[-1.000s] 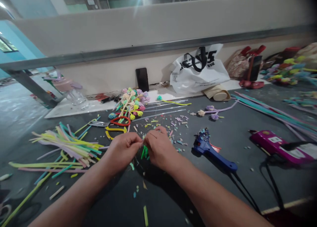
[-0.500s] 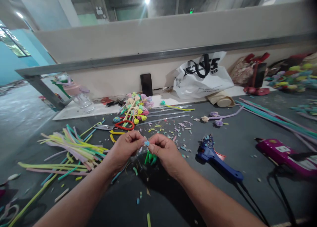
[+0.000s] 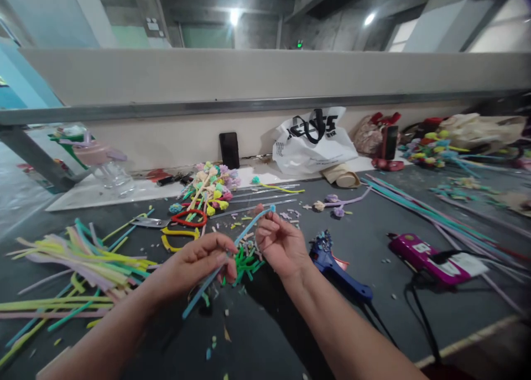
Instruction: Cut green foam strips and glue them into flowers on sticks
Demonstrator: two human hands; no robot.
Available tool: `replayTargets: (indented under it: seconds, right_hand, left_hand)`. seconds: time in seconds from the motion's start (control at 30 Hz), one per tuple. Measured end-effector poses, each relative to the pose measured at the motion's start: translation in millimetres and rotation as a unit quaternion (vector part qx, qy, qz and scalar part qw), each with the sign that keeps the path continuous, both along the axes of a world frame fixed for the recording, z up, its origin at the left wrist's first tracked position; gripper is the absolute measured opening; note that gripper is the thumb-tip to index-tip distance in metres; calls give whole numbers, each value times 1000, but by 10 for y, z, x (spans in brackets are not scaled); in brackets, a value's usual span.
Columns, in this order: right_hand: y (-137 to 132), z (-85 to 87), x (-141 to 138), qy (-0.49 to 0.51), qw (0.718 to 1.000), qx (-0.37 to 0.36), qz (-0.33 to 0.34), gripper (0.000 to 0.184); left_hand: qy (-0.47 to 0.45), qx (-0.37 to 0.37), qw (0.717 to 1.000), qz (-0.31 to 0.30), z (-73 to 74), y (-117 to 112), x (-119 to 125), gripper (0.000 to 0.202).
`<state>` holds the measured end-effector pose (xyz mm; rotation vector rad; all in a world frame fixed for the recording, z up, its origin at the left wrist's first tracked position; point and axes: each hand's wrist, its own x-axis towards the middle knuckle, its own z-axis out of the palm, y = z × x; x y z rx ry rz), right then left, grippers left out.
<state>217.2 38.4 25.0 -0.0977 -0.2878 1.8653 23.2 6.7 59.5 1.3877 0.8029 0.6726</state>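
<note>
A blue pipe cleaner (image 3: pixel 248 229) runs slantwise between my hands, with a small curled blue knob at its upper end. My left hand (image 3: pixel 201 265) is closed around its lower half, and the free end sticks out below the fingers. At the knob, the fingers of my right hand (image 3: pixel 282 241) are curled in a pinch on the stem. Just beneath and between the hands lies a cluster of green pipe-cleaner pieces (image 3: pixel 245 265). To the left are scissors (image 3: pixel 188 218) with red handles and a yellow-handled tool (image 3: pixel 178 237).
Loose coloured pipe cleaners (image 3: pixel 89 258) cover the left side. A blue glue gun (image 3: pixel 342 272) and a magenta corded device (image 3: pixel 433 258) lie to the right. Behind are finished fuzzy flowers (image 3: pixel 211 186), a phone (image 3: pixel 229 150), a white bag (image 3: pixel 315 145) and a clear cup (image 3: pixel 114 175).
My hands have moved apart from their close pinch over the blue piece. The long blue stem now shows between them. The view has turned slightly to the right.
</note>
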Motion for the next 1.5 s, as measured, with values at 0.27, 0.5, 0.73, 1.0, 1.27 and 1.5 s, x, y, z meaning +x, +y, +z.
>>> replayTargets:
  seconds: [0.27,0.5,0.73,1.0,1.27,1.5]
  right_hand:
    - [57,25,77,-95,994,-6,-49,4]
    - [-104,34,-145,-293,949,44,-108,14]
    - [-160,-41,-237,-589,721,245,-272,10]
    - [-167,-54,-196,-674,508,386,-373,11]
    - [-167,-89,-239,-685,464,406,-387,14]
    - [-204,-111,-270,-683,391,509,-347,18]
  left_hand:
    - [89,217,966,113,-3,-24,-57,17]
    - [138,386,908,86,11,-92,50,27]
    - [226,332,902,158,-51,-99,153,20]
    - [146,231,944,184,-46,-94,198,16]
    - [93,94,970,205,-50,-23,176,24]
    - [62,-22,989,133,13,-3,145,20]
